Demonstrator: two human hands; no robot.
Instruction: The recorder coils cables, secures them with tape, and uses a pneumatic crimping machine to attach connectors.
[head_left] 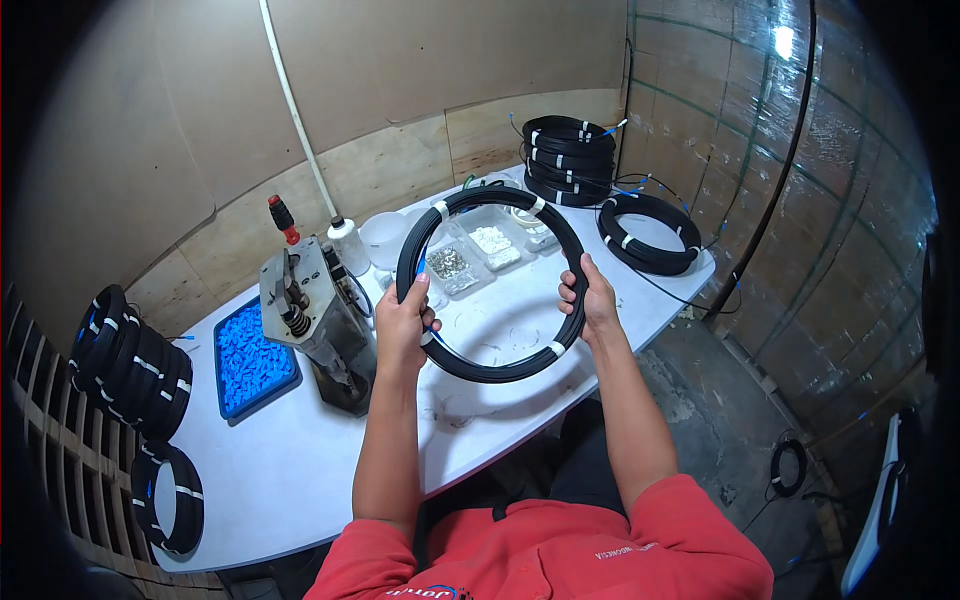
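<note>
Between my hands I hold up a coil of black cable (490,372), a wide ring bound with several white tape bands. My left hand (404,322) is wrapped round its left side, the thumb near a short blue piece on the cable. The right side of the ring is gripped by my right hand (592,297), fingers curled round it. Through and behind the coil show a clear tray of small metal parts (452,266) and a clear tray of white pieces (493,247) on the white table (330,460).
Left of the coil stands a metal hand press (318,320) with a red and black handle. Beside it lies a blue tray (222,385) of blue pieces. A white bottle (346,247) stands behind. Stacks of black cable coils (568,165) sit at the back and left (130,365).
</note>
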